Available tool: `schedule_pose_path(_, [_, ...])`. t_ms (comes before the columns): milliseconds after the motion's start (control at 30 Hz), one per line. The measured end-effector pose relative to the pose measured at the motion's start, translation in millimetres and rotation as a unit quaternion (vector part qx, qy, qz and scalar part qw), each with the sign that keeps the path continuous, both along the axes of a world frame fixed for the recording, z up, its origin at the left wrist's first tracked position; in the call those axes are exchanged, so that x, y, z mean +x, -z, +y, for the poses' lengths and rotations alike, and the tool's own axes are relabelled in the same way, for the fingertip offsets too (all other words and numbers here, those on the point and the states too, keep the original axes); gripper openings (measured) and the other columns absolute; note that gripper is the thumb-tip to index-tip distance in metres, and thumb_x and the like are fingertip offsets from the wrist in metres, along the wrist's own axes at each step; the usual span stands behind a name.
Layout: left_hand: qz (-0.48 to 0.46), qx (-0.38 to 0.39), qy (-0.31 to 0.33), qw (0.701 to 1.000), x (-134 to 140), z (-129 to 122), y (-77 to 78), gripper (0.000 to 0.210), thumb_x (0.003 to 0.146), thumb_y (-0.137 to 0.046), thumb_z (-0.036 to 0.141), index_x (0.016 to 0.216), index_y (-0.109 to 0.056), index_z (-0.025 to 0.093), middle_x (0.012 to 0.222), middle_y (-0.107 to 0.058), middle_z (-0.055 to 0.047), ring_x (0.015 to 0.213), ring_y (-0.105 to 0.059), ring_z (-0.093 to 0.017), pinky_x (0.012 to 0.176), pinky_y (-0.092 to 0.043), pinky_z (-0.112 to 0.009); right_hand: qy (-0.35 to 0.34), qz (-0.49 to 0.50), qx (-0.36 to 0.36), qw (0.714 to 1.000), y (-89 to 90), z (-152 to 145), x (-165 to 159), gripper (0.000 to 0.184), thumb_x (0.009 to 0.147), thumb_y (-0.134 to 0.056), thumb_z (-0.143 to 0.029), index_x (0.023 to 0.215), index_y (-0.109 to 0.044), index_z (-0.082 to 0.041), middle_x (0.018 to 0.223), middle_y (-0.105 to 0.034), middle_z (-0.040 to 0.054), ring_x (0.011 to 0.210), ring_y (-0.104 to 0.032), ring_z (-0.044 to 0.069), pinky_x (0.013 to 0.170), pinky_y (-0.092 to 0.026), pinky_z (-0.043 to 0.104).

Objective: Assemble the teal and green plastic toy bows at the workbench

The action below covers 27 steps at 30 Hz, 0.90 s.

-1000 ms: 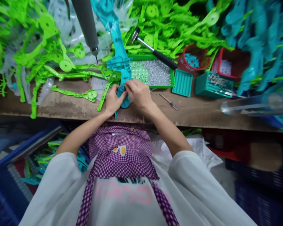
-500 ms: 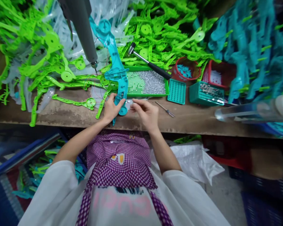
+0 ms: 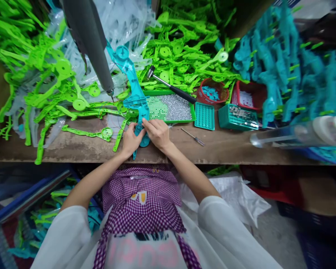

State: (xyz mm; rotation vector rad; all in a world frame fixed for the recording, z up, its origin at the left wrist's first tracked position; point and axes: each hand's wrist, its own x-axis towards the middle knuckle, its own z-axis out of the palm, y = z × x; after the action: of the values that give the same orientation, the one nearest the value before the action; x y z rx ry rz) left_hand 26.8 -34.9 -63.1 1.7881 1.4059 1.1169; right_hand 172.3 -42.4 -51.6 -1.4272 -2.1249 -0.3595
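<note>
A long blue plastic housing part [image 3: 136,87] lies lengthwise at the bench's front, its near end between my hands. My left hand [image 3: 132,139] is closed around that near end, thumb on top. Over the same end, my right hand [image 3: 158,132] bends down with its fingertips pinched against the part's inner side. Whatever those fingertips hold is too small and hidden to make out. Above the part's left side hangs a grey electric screwdriver [image 3: 96,52], its bit pointing down. Beside the part stands a green tray [image 3: 193,114] of small silver screws.
A hammer [image 3: 172,86] lies across the tray's back edge. To the right are a teal ridged tray [image 3: 204,116], a teal box [image 3: 226,119] of metal pieces, red baskets [image 3: 212,95] and a small screwdriver [image 3: 194,137]. Green plastic parts [image 3: 64,69] are heaped behind and left.
My right hand has moved left and onto the blue housing part, from just beside it. My left hand keeps its hold. The whole view has shifted slightly.
</note>
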Motion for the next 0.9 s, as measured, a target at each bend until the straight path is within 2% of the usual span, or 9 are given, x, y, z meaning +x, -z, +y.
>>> schedule_pose_path(167, [-0.007, 0.014, 0.002, 1.000, -0.9, 0.1, 1.8, 0.021, 0.082, -0.070, 0.031, 0.090, -0.053, 0.021, 0.070, -0.055, 0.003, 0.061, -0.051, -0.013, 0.061, -0.040, -0.028, -0.013, 0.024, -0.062, 0.998, 2.2, 0.5, 1.9, 0.034, 0.101, -0.040, -0.030, 0.114, -0.070, -0.021, 0.081, -0.070, 0.0077, 0.077, -0.056, 0.018, 0.070, -0.037, 0.034])
schedule_pose_path(333, [-0.012, -0.003, -0.003, 1.000, -0.6, 0.1, 1.0, 0.022, 0.081, -0.071, 0.031, 0.091, -0.054, 0.021, 0.068, -0.055, 0.004, 0.060, -0.052, -0.013, 0.061, -0.041, -0.028, 0.012, 0.047, -0.125, 0.991, -4.1, 3.1, 0.3, 0.041, 0.101, -0.035, -0.034, 0.133, -0.059, -0.024, 0.106, -0.067, 0.0104, 0.094, -0.057, 0.021, 0.081, -0.042, 0.037])
schedule_pose_path(433, [-0.018, -0.019, -0.001, 1.000, -0.7, 0.0, -0.4, 0.026, 0.080, -0.073, 0.034, 0.091, -0.054, 0.020, 0.069, -0.055, 0.003, 0.060, -0.052, -0.013, 0.061, -0.041, -0.029, 0.014, 0.087, -0.131, 0.987, -11.1, -6.9, 8.6, 0.046, 0.101, -0.035, -0.038, 0.141, -0.050, -0.023, 0.119, -0.062, 0.0116, 0.106, -0.056, 0.023, 0.090, -0.043, 0.040])
schedule_pose_path(533, [-0.038, -0.031, -0.023, 0.999, -1.1, 0.5, -1.2, 0.028, 0.080, -0.072, 0.040, 0.090, -0.054, 0.021, 0.071, -0.057, 0.002, 0.063, -0.053, -0.014, 0.063, -0.043, -0.030, 0.065, 0.194, -0.092, 0.974, -13.7, -24.3, 19.1, 0.043, 0.101, -0.034, -0.038, 0.134, -0.056, -0.022, 0.117, -0.059, 0.0118, 0.110, -0.056, 0.023, 0.093, -0.046, 0.040])
schedule_pose_path(600, [-0.047, -0.033, -0.035, 0.998, -1.3, 1.2, -1.0, 0.030, 0.080, -0.072, 0.043, 0.089, -0.053, 0.021, 0.071, -0.056, 0.002, 0.064, -0.053, -0.014, 0.063, -0.043, -0.030, 0.092, 0.240, -0.102, 0.961, -12.2, -32.4, 21.2, 0.039, 0.101, -0.035, -0.036, 0.121, -0.064, -0.020, 0.108, -0.061, 0.0106, 0.103, -0.059, 0.021, 0.088, -0.048, 0.037])
schedule_pose_path(667, [-0.055, -0.029, -0.040, 0.997, -1.3, 1.9, -0.3, 0.031, 0.080, -0.072, 0.043, 0.090, -0.053, 0.021, 0.073, -0.057, 0.002, 0.066, -0.054, -0.014, 0.065, -0.043, -0.030, 0.072, 0.214, -0.167, 0.960, -9.8, -33.6, 17.6, 0.035, 0.100, -0.038, -0.035, 0.111, -0.068, -0.019, 0.101, -0.063, 0.0089, 0.093, -0.061, 0.019, 0.080, -0.049, 0.033])
schedule_pose_path(767, [-0.061, -0.031, -0.040, 0.997, -1.0, 2.0, 0.6, 0.031, 0.079, -0.072, 0.042, 0.091, -0.053, 0.021, 0.076, -0.058, 0.002, 0.068, -0.056, -0.015, 0.068, -0.044, -0.030, 0.066, 0.105, -0.273, 0.954, -9.2, -26.0, 8.5, 0.032, 0.100, -0.041, -0.033, 0.104, -0.069, -0.018, 0.099, -0.064, 0.0089, 0.085, -0.061, 0.019, 0.069, -0.044, 0.031])
schedule_pose_path(833, [-0.064, -0.037, -0.039, 0.996, -0.8, 1.6, 0.6, 0.030, 0.079, -0.072, 0.040, 0.091, -0.053, 0.021, 0.076, -0.058, 0.001, 0.068, -0.056, -0.015, 0.068, -0.044, -0.030, 0.078, 0.041, -0.300, 0.950, -11.4, -20.9, 5.4, 0.033, 0.100, -0.040, -0.032, 0.099, -0.069, -0.017, 0.099, -0.064, 0.0102, 0.084, -0.060, 0.020, 0.067, -0.039, 0.030])
schedule_pose_path(900, [-0.067, -0.038, -0.038, 0.996, -0.7, 1.2, 0.3, 0.028, 0.078, -0.072, 0.038, 0.091, -0.053, 0.021, 0.076, -0.059, 0.001, 0.069, -0.057, -0.015, 0.069, -0.045, -0.030, 0.056, -0.008, -0.301, 0.952, -13.9, -19.3, 5.8, 0.033, 0.101, -0.038, -0.029, 0.100, -0.068, -0.016, 0.100, -0.064, 0.0109, 0.084, -0.058, 0.021, 0.069, -0.038, 0.031])
